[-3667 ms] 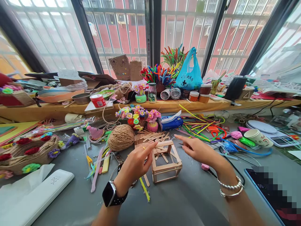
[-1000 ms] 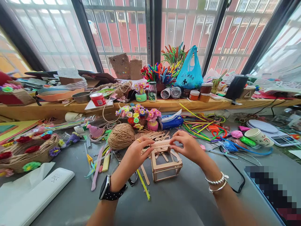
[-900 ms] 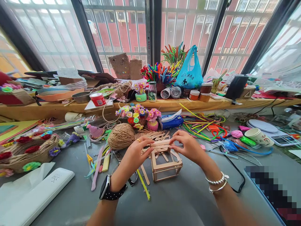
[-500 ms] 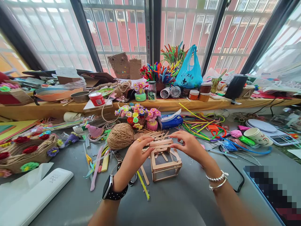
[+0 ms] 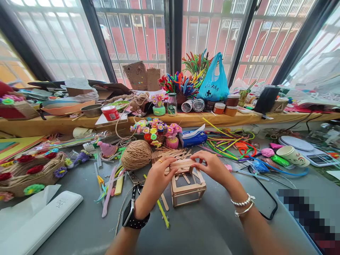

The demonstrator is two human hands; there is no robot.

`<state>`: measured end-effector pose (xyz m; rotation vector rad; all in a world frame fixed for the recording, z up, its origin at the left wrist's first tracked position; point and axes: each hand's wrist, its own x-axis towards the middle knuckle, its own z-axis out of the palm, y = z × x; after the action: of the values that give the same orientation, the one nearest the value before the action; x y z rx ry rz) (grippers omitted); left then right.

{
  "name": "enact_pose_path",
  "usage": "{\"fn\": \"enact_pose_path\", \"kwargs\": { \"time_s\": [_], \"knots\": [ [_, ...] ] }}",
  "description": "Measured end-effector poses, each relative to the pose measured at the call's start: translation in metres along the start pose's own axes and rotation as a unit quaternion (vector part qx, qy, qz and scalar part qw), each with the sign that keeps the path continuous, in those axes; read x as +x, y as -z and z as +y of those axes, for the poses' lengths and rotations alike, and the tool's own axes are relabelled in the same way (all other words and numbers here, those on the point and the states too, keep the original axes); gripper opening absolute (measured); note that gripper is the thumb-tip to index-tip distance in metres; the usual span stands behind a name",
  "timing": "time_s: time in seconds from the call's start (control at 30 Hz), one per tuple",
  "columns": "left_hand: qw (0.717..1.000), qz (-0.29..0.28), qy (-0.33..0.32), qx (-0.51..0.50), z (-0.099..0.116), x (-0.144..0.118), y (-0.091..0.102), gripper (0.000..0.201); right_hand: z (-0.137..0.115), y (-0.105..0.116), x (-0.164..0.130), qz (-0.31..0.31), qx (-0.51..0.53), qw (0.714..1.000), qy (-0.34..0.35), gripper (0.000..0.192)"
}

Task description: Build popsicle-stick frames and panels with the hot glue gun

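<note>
**2 hands on a stick frame**

On the grey table (image 5: 202,226) stands a box frame (image 5: 188,187) built of flat wooden sticks, near the middle and just in front of the person. Across its top far edge lie a few loose sticks (image 5: 182,163), held level. The left hand (image 5: 156,179) pinches their left end between thumb and fingers; the right hand (image 5: 212,166) pinches the right end the same way. Both hands are closed narrowly on the sticks, fingertips facing each other over the frame. The left wrist wears a dark watch (image 5: 132,217); the right wrist wears 2 bracelets (image 5: 243,206).

Just beyond the hands lies a heap of sticks (image 5: 172,153), and to its left a twine ball (image 5: 136,154). Scissors (image 5: 132,187) and a yellow-green pipe cleaner (image 5: 162,212) lie near the left forearm. A black cable (image 5: 265,198) runs right of the right wrist. Farther off stand small yarn flower pots (image 5: 156,129) and a blue tissue pack (image 5: 192,136). A tangle of pipe cleaners (image 5: 228,141) spreads to the right, with a paper cup (image 5: 290,155) on its side beyond it. At the near left lies a white case (image 5: 39,221), and behind it a woven basket (image 5: 26,175) with flowers. On the far sill hangs a blue bag (image 5: 214,83).
</note>
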<state>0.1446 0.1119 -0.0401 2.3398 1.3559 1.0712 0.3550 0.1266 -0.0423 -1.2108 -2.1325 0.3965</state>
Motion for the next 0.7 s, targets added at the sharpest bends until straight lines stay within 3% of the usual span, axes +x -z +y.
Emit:
{"fn": "enact_pose_path", "kwargs": {
  "time_s": [0.27, 0.47, 0.53, 0.6, 0.7],
  "knots": [
    [1.0, 0.007, -0.011, 0.005, 0.001, 0.0, 0.003, 0.021, -0.005, 0.002, -0.001, 0.006, -0.008, 1.0, 0.007, 0.022],
    [0.997, 0.022, 0.014, 0.067, -0.012, 0.001, 0.016, 0.024, -0.001, 0.013, -0.001, 0.062, -0.032, 0.996, -0.062, 0.024],
    [0.991, -0.003, 0.056, 0.12, -0.022, 0.002, 0.02, 0.025, 0.009, 0.011, -0.003, 0.018, -0.074, 0.991, -0.108, 0.024],
    [0.979, -0.043, 0.098, 0.171, -0.033, 0.002, 0.021, 0.025, 0.019, 0.005, -0.005, -0.076, -0.123, 0.977, -0.157, 0.025],
    [0.971, -0.08, 0.115, 0.194, -0.048, 0.001, 0.018, 0.023, 0.031, -0.009, -0.009, -0.147, -0.132, 0.966, -0.165, 0.023]
  ]
}}
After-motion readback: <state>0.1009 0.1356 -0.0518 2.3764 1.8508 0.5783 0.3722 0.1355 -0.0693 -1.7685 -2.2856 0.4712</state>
